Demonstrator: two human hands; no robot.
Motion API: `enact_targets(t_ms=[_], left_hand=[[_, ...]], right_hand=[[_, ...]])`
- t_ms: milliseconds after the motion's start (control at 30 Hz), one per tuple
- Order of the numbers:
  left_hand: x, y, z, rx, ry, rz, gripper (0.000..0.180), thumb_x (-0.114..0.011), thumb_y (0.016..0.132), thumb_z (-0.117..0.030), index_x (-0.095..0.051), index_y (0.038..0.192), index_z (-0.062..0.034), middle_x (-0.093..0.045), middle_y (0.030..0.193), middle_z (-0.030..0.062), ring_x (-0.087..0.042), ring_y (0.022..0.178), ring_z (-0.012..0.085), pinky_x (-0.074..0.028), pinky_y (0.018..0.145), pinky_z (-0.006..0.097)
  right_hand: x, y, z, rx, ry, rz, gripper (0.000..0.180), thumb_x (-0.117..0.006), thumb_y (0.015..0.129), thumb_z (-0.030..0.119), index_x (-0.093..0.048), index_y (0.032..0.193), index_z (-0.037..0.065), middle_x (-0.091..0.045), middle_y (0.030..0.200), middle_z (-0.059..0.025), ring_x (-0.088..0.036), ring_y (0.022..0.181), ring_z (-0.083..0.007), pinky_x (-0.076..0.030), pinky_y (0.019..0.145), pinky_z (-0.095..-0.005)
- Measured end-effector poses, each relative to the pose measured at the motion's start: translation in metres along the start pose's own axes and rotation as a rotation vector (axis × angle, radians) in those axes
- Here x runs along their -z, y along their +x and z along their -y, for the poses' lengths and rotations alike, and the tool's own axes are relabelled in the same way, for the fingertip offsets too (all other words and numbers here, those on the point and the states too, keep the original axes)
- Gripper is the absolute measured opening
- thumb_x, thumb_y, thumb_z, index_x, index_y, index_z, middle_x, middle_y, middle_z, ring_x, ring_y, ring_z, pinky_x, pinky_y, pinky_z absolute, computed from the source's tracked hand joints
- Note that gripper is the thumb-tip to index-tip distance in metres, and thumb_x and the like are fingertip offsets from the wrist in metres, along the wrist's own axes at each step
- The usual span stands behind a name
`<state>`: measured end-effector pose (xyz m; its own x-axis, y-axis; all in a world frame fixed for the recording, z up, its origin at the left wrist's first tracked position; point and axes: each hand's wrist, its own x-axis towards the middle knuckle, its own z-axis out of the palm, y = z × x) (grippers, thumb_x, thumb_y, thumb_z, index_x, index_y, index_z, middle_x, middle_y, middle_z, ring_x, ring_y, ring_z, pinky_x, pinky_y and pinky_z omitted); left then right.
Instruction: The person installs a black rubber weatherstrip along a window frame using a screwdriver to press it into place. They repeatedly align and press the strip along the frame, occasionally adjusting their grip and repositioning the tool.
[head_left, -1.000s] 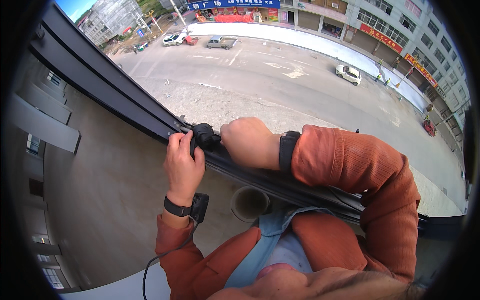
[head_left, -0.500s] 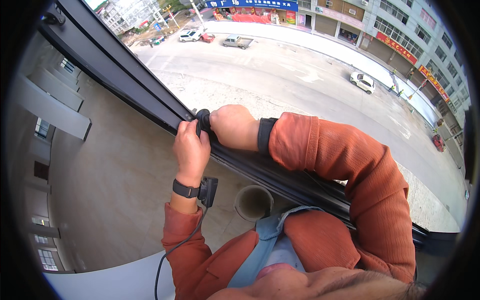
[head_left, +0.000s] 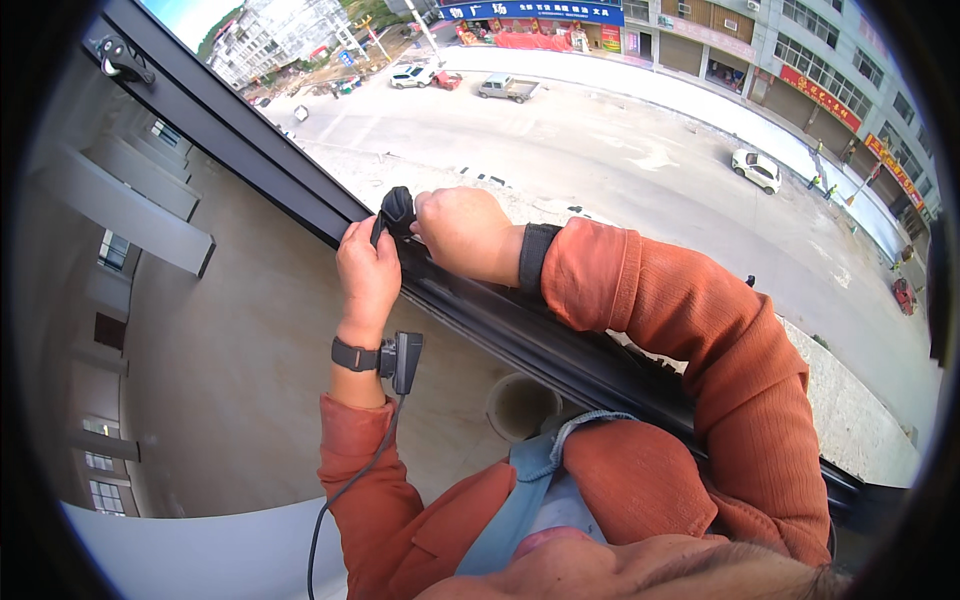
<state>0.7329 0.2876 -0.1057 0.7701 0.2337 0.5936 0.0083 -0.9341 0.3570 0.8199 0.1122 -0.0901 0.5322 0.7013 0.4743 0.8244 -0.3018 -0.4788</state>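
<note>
My right hand (head_left: 468, 237) is closed, its fist turned toward a small black, rounded object (head_left: 398, 208) just above the dark metal window frame (head_left: 262, 158). Its exact kind does not show. Close against it on the left, my left hand (head_left: 367, 272) has its fingers bent and pinched at the frame's edge, where a thin black piece (head_left: 378, 231) stands up beside the fingertips. The fingertips partly hide what they grip. My right forearm reaches across the outer side of the frame, while the left one stays on the room side.
A bucket (head_left: 522, 408) stands on the indoor floor below the frame. A black handle (head_left: 124, 60) sits at the frame's far left. A cable (head_left: 335, 500) hangs from the device (head_left: 402, 362) on my left wrist. Outside, the street (head_left: 600, 140) lies far below.
Both hands have shifted slightly left and up in the picture, staying close together at the frame. The black object now shows more fully above it. The street and room have slid right in view.
</note>
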Motion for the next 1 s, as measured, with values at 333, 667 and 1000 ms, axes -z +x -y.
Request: enact_targets(t_ms=[333, 667, 1000], left_hand=[[0.01, 0.088, -0.073, -0.096, -0.58, 0.053, 0.028, -0.061, 0.103, -0.003, -0.072, 0.128, 0.0033, -0.076, 0.105, 0.0101, -0.071, 0.091, 0.0232, -0.056, 0.088, 0.035], [-0.023, 0.147, -0.102, 0.032, -1.049, 0.278, 0.033, -0.054, 0.111, -0.012, -0.068, 0.14, -0.0054, -0.078, 0.113, 0.005, -0.073, 0.084, 0.0092, -0.063, 0.069, 0.025], [-0.083, 0.194, -0.098, -0.027, -0.392, 0.355, 0.023, -0.057, 0.109, -0.013, -0.076, 0.12, -0.0041, -0.074, 0.103, 0.0, -0.063, 0.077, 0.0063, -0.055, 0.064, 0.025]], right_hand=[[0.107, 0.0, -0.033, -0.07, -0.019, -0.32, 0.03, -0.073, 0.096, 0.027, -0.071, 0.089, -0.002, -0.073, 0.082, -0.0259, -0.074, 0.082, -0.0435, -0.058, 0.076, -0.053], [0.151, -0.072, -0.143, -0.315, 0.098, -0.566, 0.029, -0.071, 0.098, 0.024, -0.073, 0.1, -0.005, -0.074, 0.086, -0.0258, -0.073, 0.082, -0.044, -0.057, 0.078, -0.0501], [0.152, -0.085, -0.166, -0.377, 0.22, -0.532, 0.03, -0.07, 0.097, 0.024, -0.073, 0.101, -0.005, -0.074, 0.088, -0.0273, -0.072, 0.083, -0.0429, -0.056, 0.078, -0.0483]])
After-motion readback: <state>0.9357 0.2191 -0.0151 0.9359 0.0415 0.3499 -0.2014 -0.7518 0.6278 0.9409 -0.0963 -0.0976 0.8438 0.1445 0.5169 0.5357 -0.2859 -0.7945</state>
